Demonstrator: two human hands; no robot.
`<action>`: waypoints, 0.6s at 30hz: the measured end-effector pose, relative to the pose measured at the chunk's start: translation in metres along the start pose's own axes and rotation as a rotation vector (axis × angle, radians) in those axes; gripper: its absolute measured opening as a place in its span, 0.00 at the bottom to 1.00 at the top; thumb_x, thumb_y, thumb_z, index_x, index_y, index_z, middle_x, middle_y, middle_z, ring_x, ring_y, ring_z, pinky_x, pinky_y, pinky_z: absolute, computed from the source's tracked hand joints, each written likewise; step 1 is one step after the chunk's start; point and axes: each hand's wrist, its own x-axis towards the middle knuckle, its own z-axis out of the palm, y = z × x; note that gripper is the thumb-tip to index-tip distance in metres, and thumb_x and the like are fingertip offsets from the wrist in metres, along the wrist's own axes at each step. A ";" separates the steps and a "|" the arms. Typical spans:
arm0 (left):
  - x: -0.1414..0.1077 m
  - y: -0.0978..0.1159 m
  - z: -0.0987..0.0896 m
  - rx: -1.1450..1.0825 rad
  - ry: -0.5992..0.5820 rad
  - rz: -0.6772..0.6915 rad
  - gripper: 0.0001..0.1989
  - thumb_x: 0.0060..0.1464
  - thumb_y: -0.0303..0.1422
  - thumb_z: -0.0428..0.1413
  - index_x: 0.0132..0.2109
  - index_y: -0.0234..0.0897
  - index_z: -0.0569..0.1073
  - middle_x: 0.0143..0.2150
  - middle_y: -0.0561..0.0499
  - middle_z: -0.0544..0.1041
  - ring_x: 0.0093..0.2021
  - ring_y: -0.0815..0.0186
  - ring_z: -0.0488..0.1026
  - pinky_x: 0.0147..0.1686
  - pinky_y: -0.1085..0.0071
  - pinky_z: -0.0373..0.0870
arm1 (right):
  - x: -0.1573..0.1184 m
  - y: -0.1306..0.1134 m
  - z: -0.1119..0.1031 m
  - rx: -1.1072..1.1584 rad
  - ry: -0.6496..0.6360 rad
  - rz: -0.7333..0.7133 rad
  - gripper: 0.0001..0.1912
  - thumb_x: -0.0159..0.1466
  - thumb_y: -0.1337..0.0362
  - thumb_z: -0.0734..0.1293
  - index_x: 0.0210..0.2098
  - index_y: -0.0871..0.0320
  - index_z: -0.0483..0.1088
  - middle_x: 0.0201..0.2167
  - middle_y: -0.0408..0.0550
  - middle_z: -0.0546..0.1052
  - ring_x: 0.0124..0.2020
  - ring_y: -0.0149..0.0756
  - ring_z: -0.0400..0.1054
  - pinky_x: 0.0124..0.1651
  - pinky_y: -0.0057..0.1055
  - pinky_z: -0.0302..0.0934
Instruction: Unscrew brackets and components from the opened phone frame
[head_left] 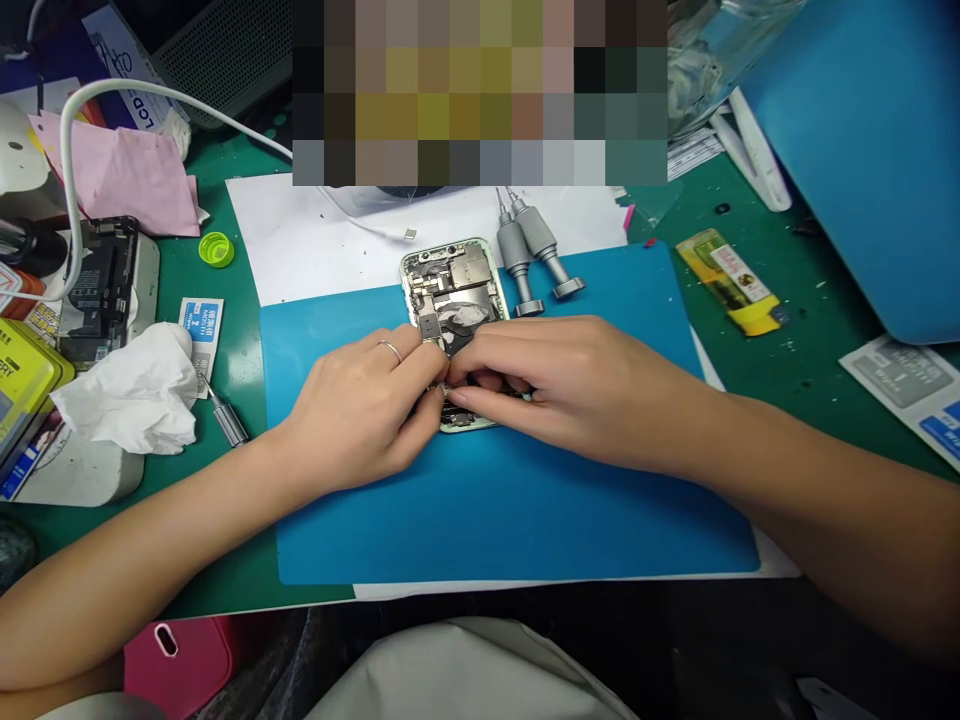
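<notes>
the opened phone (466,290) lies face up on the blue mat (517,530), its top end near the far edge of the mat and its inner parts bare; it looks light and stiff, so it would likely slide on the smooth mat if nudged; the pale outer frame seems the sturdy place to take hold, by the two long sides; the metal shields, thin flex strips and small connectors within look fragile and would probably suffer under a hard press or a pull; the rim may be a little slippery under bare fingertips.

the phone sits between and partly beneath the two hands; the left hand (367,405) comes in over its lower left side, thumb and forefinger drawn close together at the edge; the right hand (574,375) reaches across from the right and covers much of the lower half, its fingers bent and its thumb tip near the left fingertips; i cannot tell whether either hand pinches some small part, as the fingers hide that spot; the upper half of the phone shows uncovered beyond the knuckles.

two grey screwdrivers (519,265) lie just right of the phone's upper end; a white cable (379,229) ends near its top left corner, over white paper (322,235).
</notes>
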 end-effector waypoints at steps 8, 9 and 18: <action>0.000 -0.001 0.001 0.001 0.002 -0.004 0.09 0.66 0.31 0.47 0.39 0.36 0.70 0.35 0.49 0.73 0.36 0.63 0.71 0.31 0.68 0.63 | -0.001 0.002 0.000 -0.020 0.002 -0.013 0.10 0.71 0.63 0.62 0.33 0.57 0.69 0.29 0.45 0.75 0.28 0.32 0.66 0.32 0.30 0.57; 0.000 0.000 0.001 0.004 0.003 -0.003 0.09 0.66 0.31 0.47 0.39 0.36 0.70 0.35 0.49 0.73 0.36 0.63 0.71 0.31 0.68 0.63 | -0.001 0.001 0.000 -0.018 -0.001 -0.012 0.10 0.71 0.63 0.62 0.33 0.57 0.69 0.29 0.45 0.75 0.28 0.32 0.66 0.32 0.30 0.57; 0.000 -0.001 0.000 -0.015 -0.023 -0.024 0.08 0.66 0.32 0.48 0.40 0.36 0.70 0.37 0.49 0.74 0.37 0.63 0.72 0.31 0.68 0.64 | 0.000 0.000 0.001 -0.012 0.016 -0.017 0.10 0.70 0.66 0.61 0.34 0.58 0.71 0.28 0.44 0.74 0.29 0.32 0.67 0.32 0.29 0.56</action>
